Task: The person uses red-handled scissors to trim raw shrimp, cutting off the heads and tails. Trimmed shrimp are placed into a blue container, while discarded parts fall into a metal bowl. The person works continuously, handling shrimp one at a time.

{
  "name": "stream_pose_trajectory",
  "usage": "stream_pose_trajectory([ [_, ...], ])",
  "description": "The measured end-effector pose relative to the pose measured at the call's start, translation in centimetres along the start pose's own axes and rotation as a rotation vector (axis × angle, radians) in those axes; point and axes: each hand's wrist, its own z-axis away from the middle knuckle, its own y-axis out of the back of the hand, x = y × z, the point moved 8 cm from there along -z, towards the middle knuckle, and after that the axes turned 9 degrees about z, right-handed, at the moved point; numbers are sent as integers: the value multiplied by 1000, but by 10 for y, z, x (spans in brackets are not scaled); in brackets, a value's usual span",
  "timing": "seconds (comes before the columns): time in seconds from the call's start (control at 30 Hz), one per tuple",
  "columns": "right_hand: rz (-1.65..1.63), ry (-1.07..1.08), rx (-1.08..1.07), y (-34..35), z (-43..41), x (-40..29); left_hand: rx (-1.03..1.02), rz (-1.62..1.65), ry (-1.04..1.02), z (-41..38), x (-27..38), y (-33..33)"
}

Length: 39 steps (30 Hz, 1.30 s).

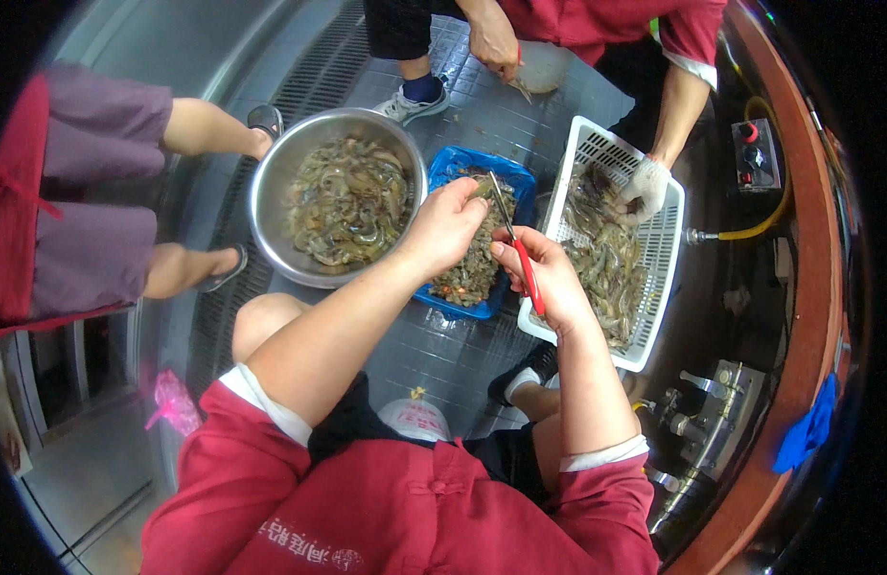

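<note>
My left hand holds a shrimp between thumb and fingers above a blue plastic basket of shrimp trimmings. In my right hand are red-handled scissors, whose metal blades reach up beside the shrimp; whether the blades touch it I cannot tell. Left of the basket stands a large steel bowl with many shrimp in it. On the right, a white plastic basket contains more shrimp.
Opposite, a co-worker's gloved hand reaches into the white basket; their bare hand holds a red-handled tool. Another person's legs stand at left. Pipes and valves and a yellow hose line the right side. A floor drain grate runs behind the bowl.
</note>
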Motion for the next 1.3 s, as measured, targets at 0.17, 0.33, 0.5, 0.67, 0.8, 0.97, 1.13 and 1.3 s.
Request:
stream_pose_trajectory([
  [0.17,-30,-5,-6,7,-6,11,-8,-138,-115,4,7,-5],
  [0.33,-98,-48,45,22,-8,21,-74,125,135,3,-5,-9],
  [0.5,25,-2,-48,12,0,8,-62,49,122,1,-5,-5],
  [0.67,30,15,-3,14,-3,7,-79,-140,-27,5,3,-10],
  [0.8,78,9,17,17,-5,11,-89,-123,15,3,3,-8],
  [0.97,24,-28,101,23,-5,9,-122,413,381,9,-8,-15],
  [1.13,-124,8,52,20,-5,11,-114,612,407,10,-1,-15],
  [1.3,-152,-2,-12,9,1,9,-100,644,433,9,-1,-10],
])
